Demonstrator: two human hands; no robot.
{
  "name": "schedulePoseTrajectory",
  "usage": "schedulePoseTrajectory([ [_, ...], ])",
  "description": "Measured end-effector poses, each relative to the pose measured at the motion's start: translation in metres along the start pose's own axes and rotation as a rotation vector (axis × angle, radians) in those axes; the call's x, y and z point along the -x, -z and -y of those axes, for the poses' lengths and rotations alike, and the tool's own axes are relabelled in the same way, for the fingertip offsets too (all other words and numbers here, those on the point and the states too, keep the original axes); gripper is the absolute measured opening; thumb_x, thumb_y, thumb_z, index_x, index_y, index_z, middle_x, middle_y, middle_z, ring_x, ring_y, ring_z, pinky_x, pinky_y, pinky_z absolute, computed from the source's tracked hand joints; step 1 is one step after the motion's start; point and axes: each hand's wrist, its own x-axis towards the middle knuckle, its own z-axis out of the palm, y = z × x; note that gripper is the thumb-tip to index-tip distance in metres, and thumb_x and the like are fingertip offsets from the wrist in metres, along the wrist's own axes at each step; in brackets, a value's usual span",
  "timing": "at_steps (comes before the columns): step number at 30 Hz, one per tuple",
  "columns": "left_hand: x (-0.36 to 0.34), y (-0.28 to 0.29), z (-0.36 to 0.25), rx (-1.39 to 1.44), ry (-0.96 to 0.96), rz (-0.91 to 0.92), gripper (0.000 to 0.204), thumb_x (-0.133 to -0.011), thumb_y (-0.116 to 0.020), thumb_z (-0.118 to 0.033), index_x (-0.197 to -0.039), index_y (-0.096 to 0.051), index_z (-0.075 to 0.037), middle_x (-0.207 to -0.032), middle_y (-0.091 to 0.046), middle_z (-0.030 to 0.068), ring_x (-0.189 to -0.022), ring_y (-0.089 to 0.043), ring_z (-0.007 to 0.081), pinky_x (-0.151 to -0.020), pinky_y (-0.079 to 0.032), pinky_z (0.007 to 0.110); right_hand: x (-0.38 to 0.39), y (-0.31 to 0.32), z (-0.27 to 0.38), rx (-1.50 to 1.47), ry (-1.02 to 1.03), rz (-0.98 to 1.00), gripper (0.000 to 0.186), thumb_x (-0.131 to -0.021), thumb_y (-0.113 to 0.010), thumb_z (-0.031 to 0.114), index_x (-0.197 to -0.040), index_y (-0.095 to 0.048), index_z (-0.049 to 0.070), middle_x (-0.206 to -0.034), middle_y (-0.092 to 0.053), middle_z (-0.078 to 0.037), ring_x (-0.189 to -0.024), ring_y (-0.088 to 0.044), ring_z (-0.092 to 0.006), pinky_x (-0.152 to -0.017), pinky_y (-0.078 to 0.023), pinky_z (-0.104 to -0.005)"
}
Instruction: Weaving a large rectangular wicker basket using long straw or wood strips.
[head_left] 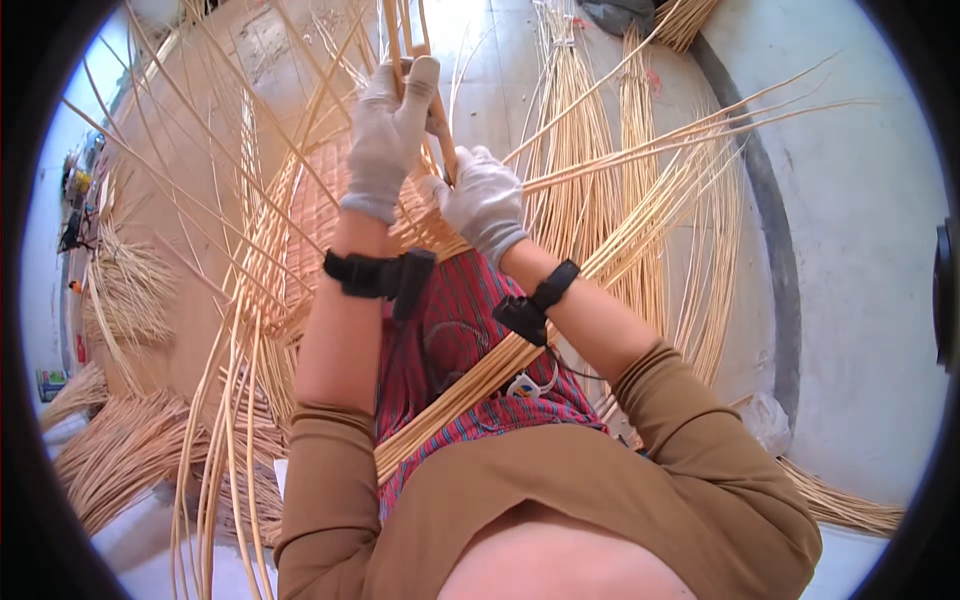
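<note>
A partly woven wicker basket (322,185) stands before my knees, with long loose rods fanning out from its edge. My left hand (388,135), in a pale work glove, is closed around upright wicker rods (393,28) at the basket's near right side, its thumb pointing up. Lower and to the right, my gloved right hand (485,198) is closed on a thicker wicker rod (443,135) that leans between both hands. The lower end of that rod is hidden by the right hand. Both wrists wear black straps with small devices.
A bundle of rods (455,400) lies across my lap on striped red cloth. Long rod bundles (575,130) spread over the tiled floor at the right. More bundled rods (130,445) lie at lower left. A clear plastic bag (765,422) sits near the right wall.
</note>
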Motion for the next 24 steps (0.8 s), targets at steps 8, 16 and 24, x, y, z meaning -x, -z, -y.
schedulePoseTrajectory([
  [8,0.000,-0.023,0.024,-0.207,0.229,0.212,0.058,-0.104,-0.057,-0.028,-0.150,-0.035,0.000,-0.119,-0.063,0.0128,-0.106,-0.062,0.0189,-0.094,-0.052,0.033,-0.014,-0.022,-0.014,-0.039,-0.066,-0.060,0.025,-0.089,-0.063,0.033,-0.103,-0.064,0.013,-0.084,-0.071,-0.018,-0.078,-0.070,-0.0395,-0.070,-0.055,-0.0498],
  [16,0.261,0.105,0.023,0.041,0.634,-0.394,0.024,-0.098,-0.067,-0.017,-0.118,-0.067,-0.004,-0.101,-0.069,0.0065,-0.080,-0.065,0.0115,-0.062,-0.054,0.026,-0.016,-0.015,-0.026,-0.030,-0.015,-0.083,0.038,-0.086,-0.071,0.036,-0.113,-0.062,0.011,-0.084,-0.071,-0.017,-0.080,-0.070,-0.0384,-0.073,-0.054,-0.0492],
  [24,0.330,0.191,0.015,-0.381,0.307,-0.992,0.024,-0.099,-0.066,-0.025,-0.103,-0.072,-0.002,-0.091,-0.070,0.0075,-0.075,-0.068,0.0139,-0.052,-0.057,0.025,0.083,-0.039,0.068,-0.485,0.650,-0.268,0.037,-0.084,-0.074,0.019,-0.120,-0.066,0.016,-0.104,-0.067,-0.008,-0.104,-0.063,-0.0251,-0.090,-0.051,-0.0376],
])
